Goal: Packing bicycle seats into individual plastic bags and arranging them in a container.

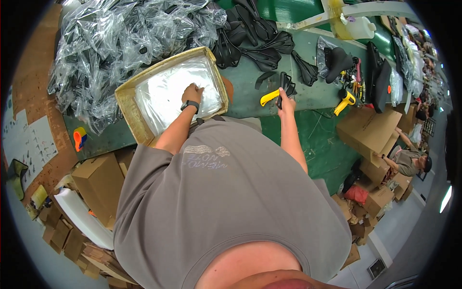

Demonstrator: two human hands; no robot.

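My left hand (193,95), with a dark watch on its wrist, reaches into a shallow yellowish tray (123,107). Its fingers are curled together on the top of a stack of clear plastic bags (163,98). Over the near edge of the bench, my right hand (287,103) is closed round the narrow end of a black bicycle saddle (287,83), seen partly edge-on. A yellow handle (269,98) shows just left of that saddle; whether it touches my hand I cannot tell. Several bare black saddles (264,58) lie beyond on the green bench.
Saddles in clear plastic (115,48) are heaped at the far left. An orange tape dispenser (79,138) lies left of the tray. To the right are a yellow power tool (344,102) and a cardboard box (368,129). Another person (409,160) stands beyond the box.
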